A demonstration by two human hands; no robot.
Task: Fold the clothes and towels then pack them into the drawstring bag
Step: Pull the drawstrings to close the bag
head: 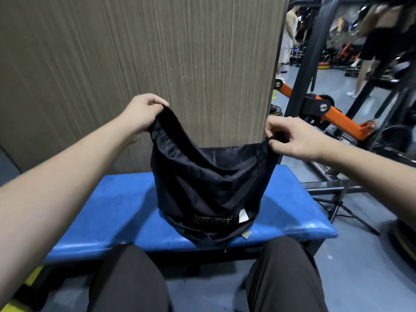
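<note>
Setting: gym floor, wood-grain panel (135, 52) behind a blue padded bench (108, 212).
Drawstring bag (209, 188): black, standing on the bench, mouth held open.
Left hand (140, 113): fingers curled around the bag's rim.
Right hand (297, 138): pinching the opposite rim.

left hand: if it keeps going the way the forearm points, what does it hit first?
Probably the wood-grain wall panel behind the bench. The left hand, gripping the black bag rim, points up and away; nothing else shows between, though depth is unclear.
</note>
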